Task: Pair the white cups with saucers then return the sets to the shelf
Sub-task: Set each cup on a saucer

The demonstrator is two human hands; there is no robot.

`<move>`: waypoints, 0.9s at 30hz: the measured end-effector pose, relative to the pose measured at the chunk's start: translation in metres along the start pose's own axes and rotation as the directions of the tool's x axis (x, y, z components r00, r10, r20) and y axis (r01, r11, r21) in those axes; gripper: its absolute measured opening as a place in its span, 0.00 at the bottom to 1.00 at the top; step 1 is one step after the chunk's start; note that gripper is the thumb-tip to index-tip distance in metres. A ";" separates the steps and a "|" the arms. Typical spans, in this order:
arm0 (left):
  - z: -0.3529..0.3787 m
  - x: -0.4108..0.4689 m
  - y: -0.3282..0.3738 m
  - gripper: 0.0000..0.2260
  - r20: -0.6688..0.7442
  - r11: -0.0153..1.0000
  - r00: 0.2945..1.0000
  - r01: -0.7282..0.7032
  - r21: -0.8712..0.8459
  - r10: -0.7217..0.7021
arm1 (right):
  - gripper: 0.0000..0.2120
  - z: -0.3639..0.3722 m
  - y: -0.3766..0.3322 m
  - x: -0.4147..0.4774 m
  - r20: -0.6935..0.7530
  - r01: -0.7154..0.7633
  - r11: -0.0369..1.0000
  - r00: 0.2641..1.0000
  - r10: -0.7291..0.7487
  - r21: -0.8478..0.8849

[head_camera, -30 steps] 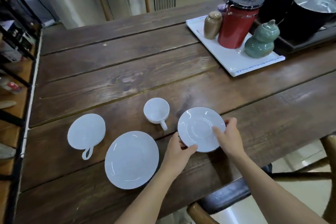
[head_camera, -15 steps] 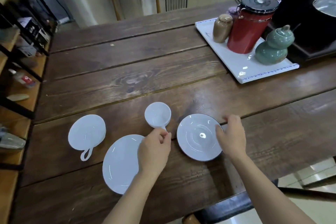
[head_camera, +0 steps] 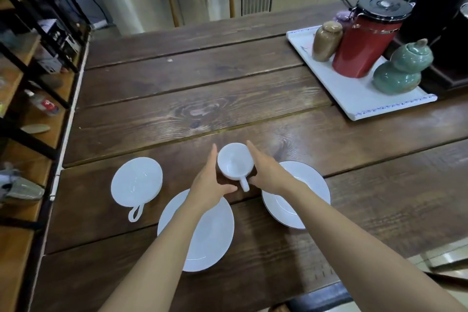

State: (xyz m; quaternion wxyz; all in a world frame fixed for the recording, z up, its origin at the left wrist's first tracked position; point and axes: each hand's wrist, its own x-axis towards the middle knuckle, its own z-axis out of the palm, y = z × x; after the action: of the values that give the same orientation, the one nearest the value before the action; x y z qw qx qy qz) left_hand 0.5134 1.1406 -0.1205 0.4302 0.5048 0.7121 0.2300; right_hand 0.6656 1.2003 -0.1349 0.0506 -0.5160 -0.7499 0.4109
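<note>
Now both hands (head_camera: 210, 182) (head_camera: 266, 172) flank the cup (head_camera: 235, 162).

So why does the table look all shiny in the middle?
Head view: light from above glares off the varnished table, palest just beyond the small cup between both hands; the wide lens bends the shelf at the left edge; the far cabinets look soft.

1. The dark wooden plank table (head_camera: 202, 83) lies bare across its far middle — open passage there.
2. A white rectangular tray (head_camera: 354, 99) with a red lidded jug (head_camera: 364, 43) and green gourd-shaped jar (head_camera: 400, 71) blocks the far right.
3. A black-framed wooden shelf (head_camera: 30, 99) hems the left edge.
</note>
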 end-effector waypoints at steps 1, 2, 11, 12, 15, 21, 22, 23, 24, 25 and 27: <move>0.001 0.002 0.000 0.42 -0.005 0.999 1.000 -0.025 -0.030 0.024 | 0.42 0.002 -0.001 0.003 -0.001 -0.009 1.000 1.000 0.009 0.025; 0.002 0.004 0.000 0.37 -0.035 0.997 0.998 -0.057 -0.049 0.055 | 0.39 0.003 -0.004 0.004 -0.018 -0.009 0.998 1.000 0.010 0.055; 0.009 0.004 0.015 0.30 -0.086 0.981 0.987 -0.145 -0.130 0.135 | 0.30 -0.028 -0.004 -0.029 -0.146 0.050 0.991 0.989 -0.031 0.127; 0.011 0.002 0.019 0.31 -0.060 0.979 0.987 -0.156 -0.131 0.149 | 0.31 -0.033 -0.002 -0.037 -0.165 0.066 0.989 0.985 -0.044 0.130; 0.020 -0.003 0.033 0.31 0.015 0.976 0.980 -0.198 -0.095 0.201 | 0.34 -0.044 0.007 -0.060 -0.187 0.046 0.987 0.982 -0.017 0.155; 0.052 -0.012 0.046 0.30 0.133 0.969 0.960 -0.241 -0.055 0.246 | 0.32 -0.051 0.031 -0.095 -0.236 -0.061 0.983 0.966 0.101 0.173; 0.057 -0.014 0.046 0.29 0.141 0.969 0.959 -0.240 -0.050 0.245 | 0.32 -0.050 0.034 -0.098 -0.241 -0.073 0.982 0.964 0.115 0.173; 0.062 -0.015 0.046 0.29 0.149 0.970 0.959 -0.238 -0.043 0.242 | 0.32 -0.048 0.040 -0.100 -0.245 -0.076 0.981 0.962 0.119 0.181; 0.066 -0.017 0.046 0.30 0.158 0.971 0.958 -0.237 -0.031 0.239 | 0.32 -0.047 0.043 -0.102 -0.247 -0.078 0.979 0.961 0.125 0.190; 0.069 -0.018 0.046 0.30 0.166 0.971 0.957 -0.238 -0.017 0.237 | 0.32 -0.045 0.048 -0.103 -0.245 -0.081 0.975 0.961 0.131 0.205; 0.074 -0.020 0.046 0.31 0.178 0.971 0.956 -0.238 -0.001 0.234 | 0.33 -0.041 0.055 -0.106 -0.236 -0.096 0.970 0.960 0.150 0.224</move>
State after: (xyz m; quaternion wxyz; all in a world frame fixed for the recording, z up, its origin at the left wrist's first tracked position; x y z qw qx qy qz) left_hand 0.6026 1.1323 -0.1169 0.4562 0.6089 0.6081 0.2266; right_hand 0.7750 1.1442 -0.1076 0.1735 -0.6015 -0.6561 0.4214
